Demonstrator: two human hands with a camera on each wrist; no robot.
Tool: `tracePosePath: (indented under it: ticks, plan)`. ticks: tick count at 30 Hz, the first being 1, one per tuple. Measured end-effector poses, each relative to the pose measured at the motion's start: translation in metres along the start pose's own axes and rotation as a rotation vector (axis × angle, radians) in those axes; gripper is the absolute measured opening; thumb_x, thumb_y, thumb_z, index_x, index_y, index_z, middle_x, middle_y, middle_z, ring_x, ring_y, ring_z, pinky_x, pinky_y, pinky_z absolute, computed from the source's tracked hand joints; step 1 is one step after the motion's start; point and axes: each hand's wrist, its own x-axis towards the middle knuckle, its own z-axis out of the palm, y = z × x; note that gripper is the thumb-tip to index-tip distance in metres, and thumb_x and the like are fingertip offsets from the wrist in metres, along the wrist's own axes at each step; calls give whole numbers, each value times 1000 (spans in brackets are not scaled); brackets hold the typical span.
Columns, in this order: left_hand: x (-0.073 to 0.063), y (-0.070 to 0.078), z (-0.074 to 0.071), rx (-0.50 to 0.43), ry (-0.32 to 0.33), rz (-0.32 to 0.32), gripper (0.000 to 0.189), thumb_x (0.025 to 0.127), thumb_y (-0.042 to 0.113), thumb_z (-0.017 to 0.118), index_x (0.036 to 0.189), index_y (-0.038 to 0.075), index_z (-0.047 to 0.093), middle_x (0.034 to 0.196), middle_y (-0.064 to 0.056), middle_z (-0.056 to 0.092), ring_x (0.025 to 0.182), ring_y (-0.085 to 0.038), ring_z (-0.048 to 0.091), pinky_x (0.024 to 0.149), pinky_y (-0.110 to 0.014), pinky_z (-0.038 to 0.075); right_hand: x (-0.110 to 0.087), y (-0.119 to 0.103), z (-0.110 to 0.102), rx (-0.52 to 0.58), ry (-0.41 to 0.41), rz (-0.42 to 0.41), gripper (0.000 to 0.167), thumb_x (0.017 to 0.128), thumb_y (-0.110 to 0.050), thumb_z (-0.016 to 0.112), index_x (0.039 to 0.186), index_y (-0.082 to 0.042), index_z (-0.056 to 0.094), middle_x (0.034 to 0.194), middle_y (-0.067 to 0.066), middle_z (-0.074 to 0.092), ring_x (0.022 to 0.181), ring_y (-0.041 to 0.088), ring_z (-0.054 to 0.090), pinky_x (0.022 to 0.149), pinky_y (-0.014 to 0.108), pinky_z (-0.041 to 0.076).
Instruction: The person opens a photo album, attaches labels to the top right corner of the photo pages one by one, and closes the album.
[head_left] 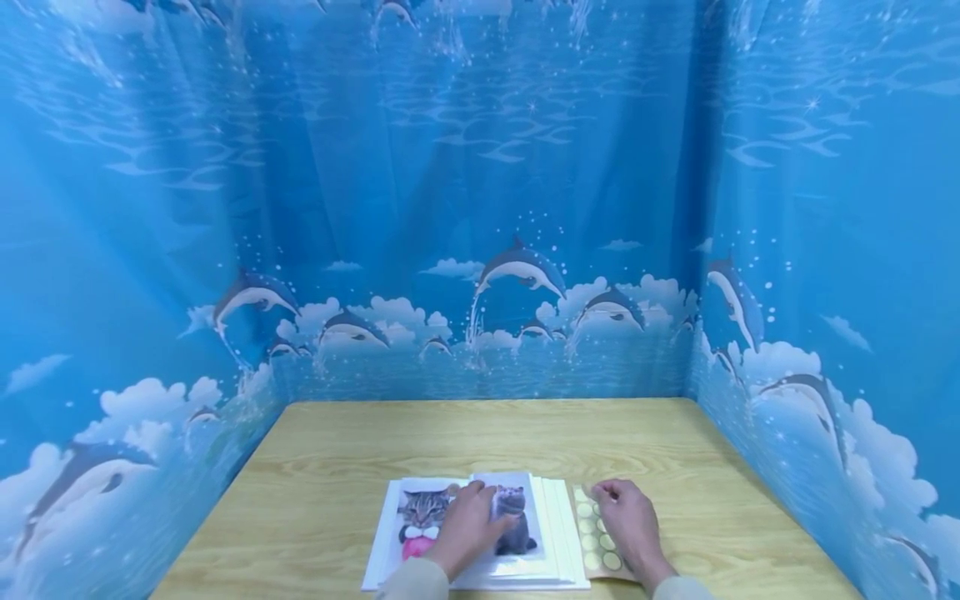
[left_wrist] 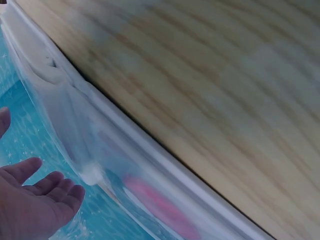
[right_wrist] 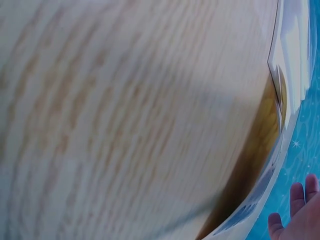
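An open white-paged booklet (head_left: 567, 542) lies at the table's near edge in the head view. Its left side carries a picture of a tabby cat with something pink (head_left: 422, 546); on its right is a picture of a grey cat (head_left: 512, 533). Between the two pictures my left hand (head_left: 472, 523) rests with its thumb stretched toward the grey cat. Just right of the booklet lies a brown sheet of pale round stickers (head_left: 588, 542). The thumb and finger of my right hand (head_left: 630, 521) pinch at its upper part; whether they hold one sticker or the sheet, I cannot tell.
The wood-grain table (head_left: 480, 433) stretches away behind the booklet. Blue curtains (head_left: 480, 208) with dolphins and clouds hang at the back and on both sides. In the right wrist view, part of the sheet (right_wrist: 250, 150) bows up and throws a shadow on the table.
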Motion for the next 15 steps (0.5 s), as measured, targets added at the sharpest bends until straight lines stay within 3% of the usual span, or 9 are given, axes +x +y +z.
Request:
tracePosePath:
  ticks: [9,15]
  plan:
    - [-17,-6,-7,105,-88,14,76,86,47,72,135,-8,53,144,-32,43,133,-49,40,110,-60,34,3,1,7,-28,-10,-20,21,97,-20,60,107,-4,70,114,16,65,105,33,60,88,57,49]
    - [-25,-6,-5,158,-142,42,75,87,45,71,135,-9,53,146,-31,42,135,-46,40,110,-57,35,6,-1,13,10,-52,14,20,97,-21,60,108,-7,70,109,9,66,88,21,60,71,37,52]
